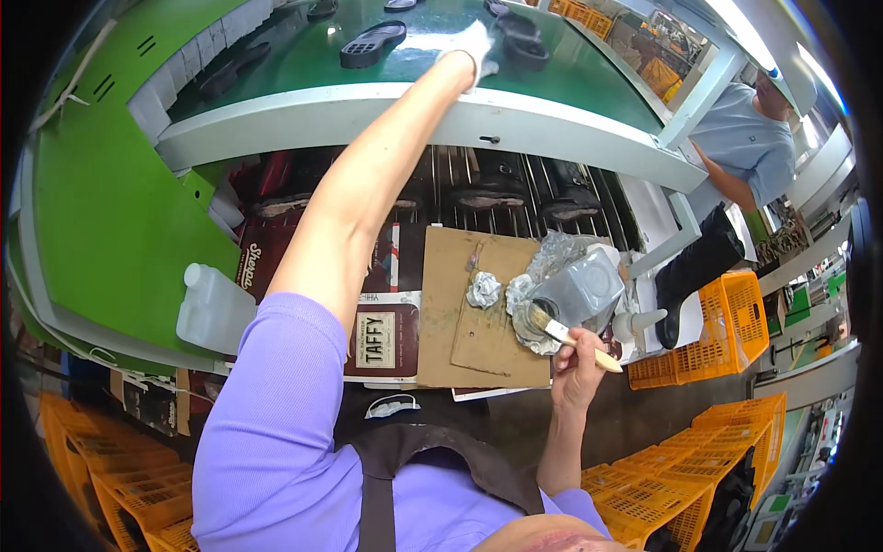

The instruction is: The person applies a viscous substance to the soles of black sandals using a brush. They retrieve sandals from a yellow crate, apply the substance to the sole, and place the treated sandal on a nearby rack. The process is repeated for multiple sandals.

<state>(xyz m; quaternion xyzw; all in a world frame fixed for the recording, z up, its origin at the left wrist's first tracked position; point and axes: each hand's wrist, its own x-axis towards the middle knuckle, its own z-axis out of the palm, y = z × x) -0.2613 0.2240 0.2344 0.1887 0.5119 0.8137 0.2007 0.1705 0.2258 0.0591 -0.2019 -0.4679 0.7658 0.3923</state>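
Right, the broad green work surface (294, 83) spans twelve o'clock, with brown cardboard (451, 267) at dead centre and the clear container (589, 281) at three. Up at twelve lie the dark soles (372, 44), and the gloved left hand (471, 53) is right in among them; glare washes it out, so I cannot tell whether its fingers are spread or pressed together. Down at four, the bare right hand (578, 368) has thumb and fingers pinching the brush (557, 329), bristles at the mouth of the foil-wrapped pot (529, 340). Danger, I'd judge: a sluggish stretch by that left arm could nudge soles askew, a sideways lean on the handle could tip the pot, and an overloaded brush could drip on the cardboard. Now the count: one green surface; cardboard, layers unclear; one clear container; at least six soles, some cut off by the frame; two hands; one pot; one brush; and, smallest, one crumpled foil ball (484, 290) at the pot's ten o'clock.
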